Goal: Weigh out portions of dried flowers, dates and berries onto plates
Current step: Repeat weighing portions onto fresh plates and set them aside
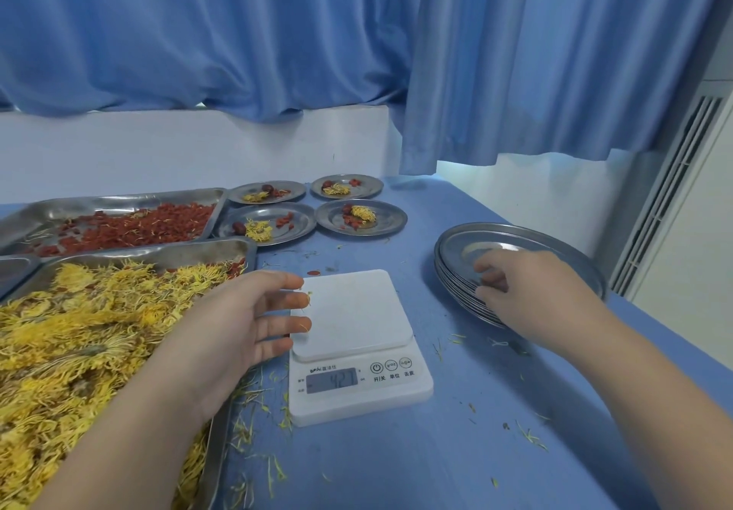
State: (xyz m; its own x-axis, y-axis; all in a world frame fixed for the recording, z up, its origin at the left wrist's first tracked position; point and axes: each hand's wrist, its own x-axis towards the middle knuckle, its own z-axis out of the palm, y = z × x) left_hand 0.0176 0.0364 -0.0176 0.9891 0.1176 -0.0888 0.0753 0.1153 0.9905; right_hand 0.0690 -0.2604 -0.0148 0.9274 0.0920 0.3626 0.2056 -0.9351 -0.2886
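Note:
A white kitchen scale (357,345) stands at the table's middle with a bare platform and a lit display. My left hand (242,323) hovers by its left edge, fingers straight and holding nothing. At the right, my right hand (527,291) pinches the near rim of the top plate of a stack of empty metal plates (555,245). A big tray of yellow dried flowers (79,335) fills the left. Behind it sits a tray of red berries (131,228). Several filled plates (361,218) with flowers, a date and berries stand at the back.
Loose yellow petals and a red berry (314,272) lie scattered on the blue tablecloth (456,450). Blue curtains (357,53) hang behind the table. A white air-conditioning unit (682,208) stands at the far right. The corner of a third tray (16,269) shows at the left.

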